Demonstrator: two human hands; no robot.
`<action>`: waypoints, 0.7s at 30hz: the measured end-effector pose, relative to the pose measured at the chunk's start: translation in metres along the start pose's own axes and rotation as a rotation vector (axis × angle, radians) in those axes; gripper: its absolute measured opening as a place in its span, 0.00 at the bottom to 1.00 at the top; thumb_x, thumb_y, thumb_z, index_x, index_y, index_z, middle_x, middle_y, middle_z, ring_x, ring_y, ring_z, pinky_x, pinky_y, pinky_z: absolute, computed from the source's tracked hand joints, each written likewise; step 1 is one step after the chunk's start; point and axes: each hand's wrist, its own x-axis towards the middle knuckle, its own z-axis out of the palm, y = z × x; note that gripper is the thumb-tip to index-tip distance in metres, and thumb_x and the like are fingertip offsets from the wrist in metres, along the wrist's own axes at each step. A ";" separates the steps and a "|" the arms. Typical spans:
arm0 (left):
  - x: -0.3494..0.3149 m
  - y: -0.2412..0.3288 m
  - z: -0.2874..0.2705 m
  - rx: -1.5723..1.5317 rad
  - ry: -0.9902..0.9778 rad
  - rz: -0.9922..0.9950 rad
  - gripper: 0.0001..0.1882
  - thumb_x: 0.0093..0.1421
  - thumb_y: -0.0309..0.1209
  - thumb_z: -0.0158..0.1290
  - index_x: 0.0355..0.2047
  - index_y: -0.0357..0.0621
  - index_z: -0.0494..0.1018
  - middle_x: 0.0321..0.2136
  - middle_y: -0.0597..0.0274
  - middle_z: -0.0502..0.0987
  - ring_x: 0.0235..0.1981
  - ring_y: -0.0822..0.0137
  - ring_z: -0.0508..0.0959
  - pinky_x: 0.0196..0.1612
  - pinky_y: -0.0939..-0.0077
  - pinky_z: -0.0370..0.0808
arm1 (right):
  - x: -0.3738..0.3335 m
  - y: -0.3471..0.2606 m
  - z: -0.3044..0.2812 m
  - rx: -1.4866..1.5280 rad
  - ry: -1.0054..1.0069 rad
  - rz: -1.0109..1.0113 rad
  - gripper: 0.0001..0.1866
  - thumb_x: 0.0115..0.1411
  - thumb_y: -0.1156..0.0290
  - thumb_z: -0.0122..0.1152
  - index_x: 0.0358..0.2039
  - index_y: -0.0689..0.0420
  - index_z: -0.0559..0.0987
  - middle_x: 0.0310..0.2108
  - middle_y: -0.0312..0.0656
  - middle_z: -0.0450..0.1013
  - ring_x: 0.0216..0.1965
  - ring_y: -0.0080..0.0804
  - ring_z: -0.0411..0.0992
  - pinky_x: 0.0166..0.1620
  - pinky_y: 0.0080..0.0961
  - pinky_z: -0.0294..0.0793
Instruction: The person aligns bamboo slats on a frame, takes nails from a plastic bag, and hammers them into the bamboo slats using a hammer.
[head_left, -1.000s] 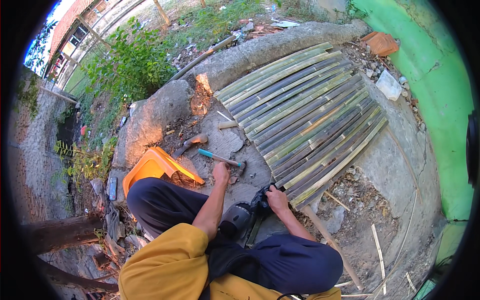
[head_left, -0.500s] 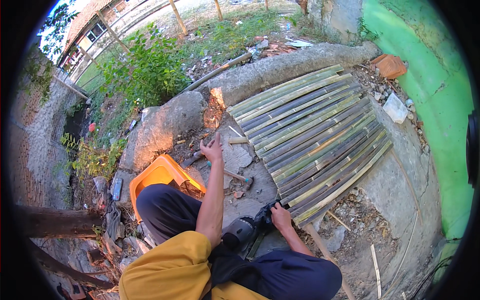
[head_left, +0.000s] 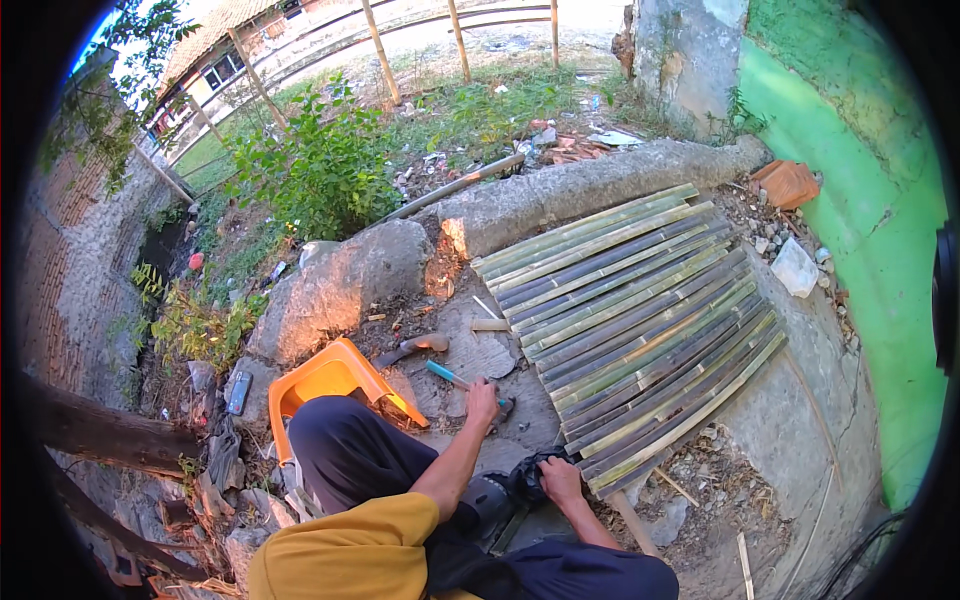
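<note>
My left hand [head_left: 483, 400] reaches forward over the concrete ground and closes on a hammer with a teal handle [head_left: 446, 375], gripping it near its head. Close to my lap, my right hand [head_left: 560, 478] rests on a black power tool [head_left: 500, 500] and grips its top. I sit low, with dark trousers and a yellow shirt at the bottom of the view. A mat of split bamboo slats [head_left: 640, 320] lies just right of both hands.
An orange plastic stool [head_left: 330, 375] lies tipped at my left knee. A wooden-handled tool [head_left: 412, 348] and a short wood piece [head_left: 490, 325] lie ahead. A concrete kerb [head_left: 590, 185] runs behind the slats, with a green wall [head_left: 860, 200] on the right and rubble around.
My left hand had stretched farther out toward the kerb; it has come back and now grips the hammer. My right hand stays on the black tool.
</note>
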 end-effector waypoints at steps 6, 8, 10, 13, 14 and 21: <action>0.002 0.005 -0.006 0.271 -0.185 0.112 0.15 0.51 0.33 0.64 0.41 0.55 0.85 0.50 0.52 0.76 0.57 0.46 0.71 0.58 0.41 0.69 | -0.006 -0.001 0.001 0.001 -0.080 -0.075 0.11 0.48 0.65 0.70 0.35 0.48 0.84 0.34 0.40 0.73 0.43 0.41 0.74 0.41 0.39 0.72; 0.003 0.004 -0.009 0.289 -0.168 0.172 0.13 0.54 0.34 0.62 0.41 0.58 0.85 0.49 0.52 0.76 0.56 0.48 0.71 0.57 0.43 0.68 | -0.005 0.003 0.009 -0.053 -0.080 -0.067 0.08 0.49 0.64 0.69 0.32 0.48 0.84 0.32 0.40 0.73 0.40 0.42 0.75 0.40 0.39 0.73; 0.001 -0.004 -0.011 0.306 -0.072 0.273 0.09 0.57 0.31 0.57 0.38 0.55 0.83 0.48 0.55 0.76 0.55 0.50 0.71 0.56 0.44 0.67 | 0.000 -0.002 0.016 -0.045 0.041 0.016 0.10 0.56 0.70 0.59 0.38 0.48 0.85 0.30 0.43 0.74 0.32 0.45 0.78 0.34 0.42 0.77; 0.011 -0.003 -0.014 0.461 -0.100 0.409 0.11 0.58 0.30 0.56 0.42 0.53 0.80 0.46 0.55 0.77 0.55 0.51 0.72 0.56 0.40 0.67 | 0.003 -0.001 0.017 -0.032 0.106 0.123 0.11 0.59 0.69 0.57 0.40 0.49 0.84 0.30 0.45 0.75 0.28 0.46 0.79 0.31 0.44 0.79; 0.009 -0.002 -0.009 0.468 -0.126 0.414 0.11 0.58 0.30 0.56 0.42 0.53 0.80 0.46 0.55 0.77 0.55 0.51 0.72 0.56 0.40 0.67 | 0.001 0.000 0.016 -0.047 0.069 0.143 0.10 0.59 0.69 0.57 0.39 0.50 0.84 0.30 0.46 0.74 0.28 0.46 0.79 0.31 0.44 0.79; 0.003 0.028 -0.021 0.173 -0.101 0.357 0.13 0.63 0.32 0.55 0.47 0.46 0.71 0.44 0.49 0.80 0.53 0.45 0.77 0.52 0.40 0.71 | -0.001 0.001 0.018 -0.073 0.165 0.145 0.08 0.59 0.69 0.57 0.34 0.51 0.84 0.29 0.48 0.73 0.25 0.45 0.78 0.28 0.45 0.77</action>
